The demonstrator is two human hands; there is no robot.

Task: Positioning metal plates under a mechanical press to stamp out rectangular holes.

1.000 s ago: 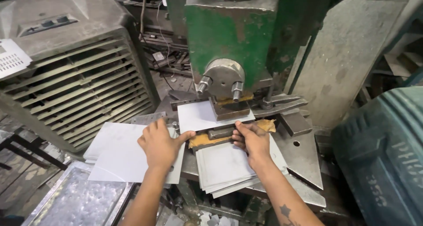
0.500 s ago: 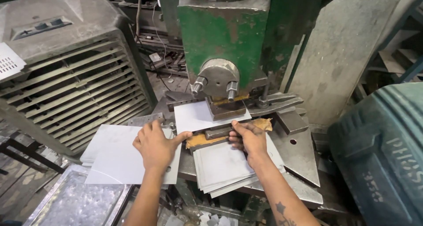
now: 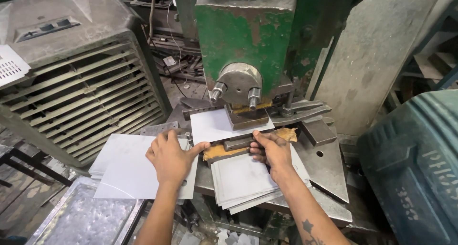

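Both hands press flat, nothing pinched: left hand (image 3: 171, 158) and right hand (image 3: 272, 149) pin the metal sheet (image 3: 219, 125) under the green press (image 3: 248, 39), probably keeping it square. Sheet stack (image 3: 243, 183) under the right palm, another stack (image 3: 125, 166) left. Steel bed (image 3: 329, 171), grey cooler (image 3: 71, 82) beyond.

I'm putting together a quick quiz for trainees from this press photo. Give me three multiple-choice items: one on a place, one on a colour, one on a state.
1. Where does the single white sheet lie?
A. under the press head
B. on the floor
C. on the cooler

2. What colour is the press body?
A. blue
B. green
C. yellow

3. How is the left hand?
A. raised in the air
B. closed round a tool
C. resting flat on the left stack of sheets

Answers: 1 A, it runs under the tooling; 2 B, worn green paint shows; 3 C, its palm lies down on the sheets.
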